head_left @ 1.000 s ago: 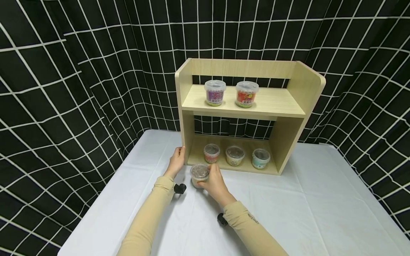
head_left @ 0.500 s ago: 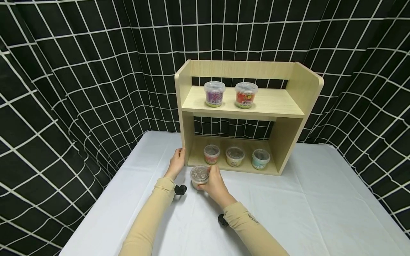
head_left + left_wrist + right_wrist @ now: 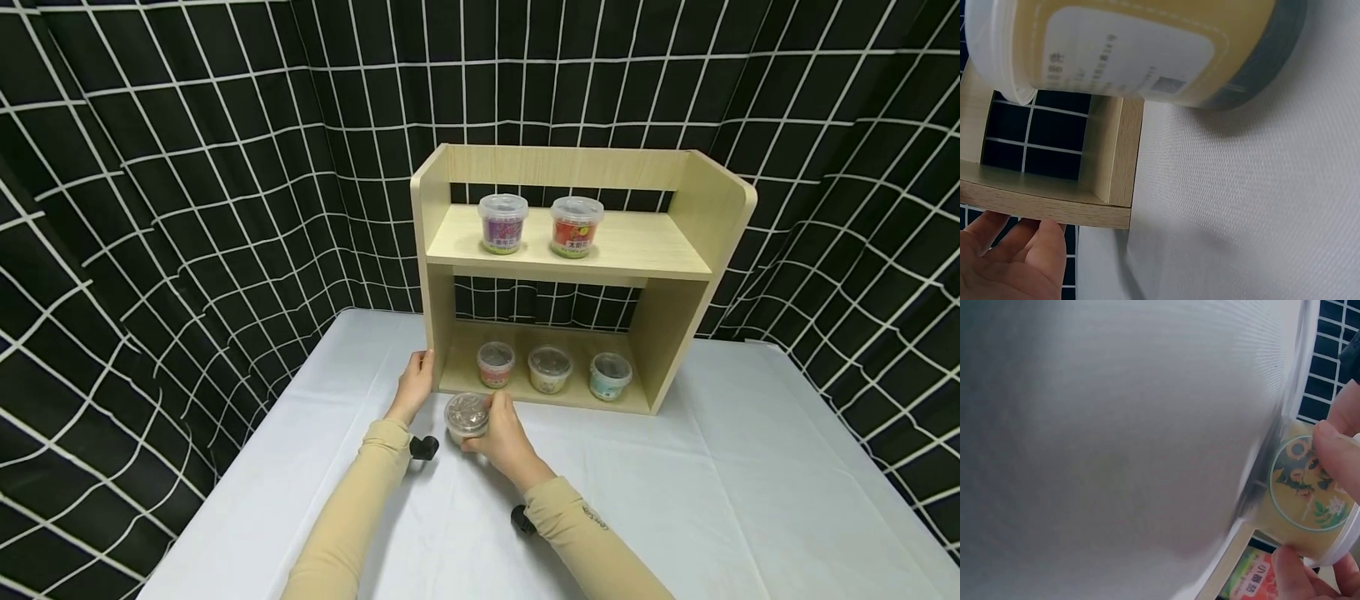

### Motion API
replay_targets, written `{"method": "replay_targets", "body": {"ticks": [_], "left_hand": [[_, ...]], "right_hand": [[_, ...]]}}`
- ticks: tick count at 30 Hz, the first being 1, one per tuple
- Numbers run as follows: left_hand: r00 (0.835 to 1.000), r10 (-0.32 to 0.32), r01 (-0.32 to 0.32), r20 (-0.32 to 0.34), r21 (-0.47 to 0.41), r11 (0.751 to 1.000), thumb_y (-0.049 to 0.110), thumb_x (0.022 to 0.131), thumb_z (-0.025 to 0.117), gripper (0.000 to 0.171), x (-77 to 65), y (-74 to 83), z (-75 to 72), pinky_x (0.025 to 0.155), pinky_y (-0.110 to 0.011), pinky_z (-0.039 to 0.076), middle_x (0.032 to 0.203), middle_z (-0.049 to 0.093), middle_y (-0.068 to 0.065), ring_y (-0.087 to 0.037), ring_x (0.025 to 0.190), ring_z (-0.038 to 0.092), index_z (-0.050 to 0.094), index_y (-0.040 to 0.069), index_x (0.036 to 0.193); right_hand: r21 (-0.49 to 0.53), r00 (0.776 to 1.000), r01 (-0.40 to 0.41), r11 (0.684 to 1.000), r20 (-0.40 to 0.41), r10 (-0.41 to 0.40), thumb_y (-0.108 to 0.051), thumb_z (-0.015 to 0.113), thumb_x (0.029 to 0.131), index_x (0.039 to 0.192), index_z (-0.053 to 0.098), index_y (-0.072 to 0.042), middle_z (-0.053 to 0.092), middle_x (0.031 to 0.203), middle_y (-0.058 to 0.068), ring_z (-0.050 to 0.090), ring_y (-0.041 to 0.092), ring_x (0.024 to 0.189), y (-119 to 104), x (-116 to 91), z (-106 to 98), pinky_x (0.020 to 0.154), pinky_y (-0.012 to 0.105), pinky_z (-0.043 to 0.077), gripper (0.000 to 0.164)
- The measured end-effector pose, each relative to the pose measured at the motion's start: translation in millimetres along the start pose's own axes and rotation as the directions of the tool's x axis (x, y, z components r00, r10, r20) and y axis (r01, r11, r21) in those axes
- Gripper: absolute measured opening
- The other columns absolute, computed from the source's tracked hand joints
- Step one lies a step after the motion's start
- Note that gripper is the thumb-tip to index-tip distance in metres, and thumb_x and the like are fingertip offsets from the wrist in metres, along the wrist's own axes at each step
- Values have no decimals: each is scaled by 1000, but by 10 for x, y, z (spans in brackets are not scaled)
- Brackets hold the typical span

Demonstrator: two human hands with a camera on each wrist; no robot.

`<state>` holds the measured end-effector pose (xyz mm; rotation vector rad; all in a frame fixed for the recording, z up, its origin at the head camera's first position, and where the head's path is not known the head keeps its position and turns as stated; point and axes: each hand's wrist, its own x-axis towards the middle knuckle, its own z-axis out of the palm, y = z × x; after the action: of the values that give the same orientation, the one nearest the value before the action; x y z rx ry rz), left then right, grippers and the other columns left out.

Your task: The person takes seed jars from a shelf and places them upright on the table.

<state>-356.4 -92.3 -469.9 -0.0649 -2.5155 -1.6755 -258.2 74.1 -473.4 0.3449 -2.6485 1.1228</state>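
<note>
My right hand (image 3: 510, 442) grips a small lidded plastic cup (image 3: 465, 414) by its side, in front of the shelf's lower left corner. In the right wrist view the cup (image 3: 1304, 494) has a yellow body with a round sunflower picture, the thumb on one side and fingers on the other. The left wrist view shows the same cup (image 3: 1129, 50) close up, with a white printed label. My left hand (image 3: 415, 385) touches the outer side of the wooden shelf (image 3: 566, 272), fingertips against its left panel (image 3: 1041, 203).
On the lower level stand a pink-labelled cup (image 3: 496, 367), a pale yellow cup (image 3: 550, 372) and a light blue cup (image 3: 610, 378). Above them are a purple-labelled cup (image 3: 502, 227) and a red-labelled cup (image 3: 575, 229). A white cloth (image 3: 750, 475) covers the table; black gridded curtains (image 3: 225, 167) surround it.
The head view has tilted up slightly, so everything sits a little lower. Both hands and the gripped cup stay in place relative to the shelf.
</note>
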Motion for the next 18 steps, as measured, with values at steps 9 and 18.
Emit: {"method": "replay_targets", "body": {"ticks": [9, 18], "left_hand": [[1000, -20, 20, 0, -9, 1000, 48, 100, 29, 55, 11, -8, 4, 95, -50, 36, 128, 49, -21, -37, 118, 44, 44, 4, 130], [1000, -21, 21, 3, -31, 999, 50, 99, 29, 55, -20, -10, -11, 91, -49, 39, 127, 49, -20, -36, 115, 46, 45, 5, 128]], "right_hand": [[2, 996, -34, 999, 80, 34, -17, 89, 57, 112, 38, 0, 46, 112, 17, 48, 38, 112, 38, 7, -72, 96, 43, 38, 76], [3, 998, 29, 1000, 60, -29, -22, 88, 62, 109, 40, -2, 50, 112, 19, 52, 36, 106, 59, -24, -287, 89, 45, 43, 70]]}}
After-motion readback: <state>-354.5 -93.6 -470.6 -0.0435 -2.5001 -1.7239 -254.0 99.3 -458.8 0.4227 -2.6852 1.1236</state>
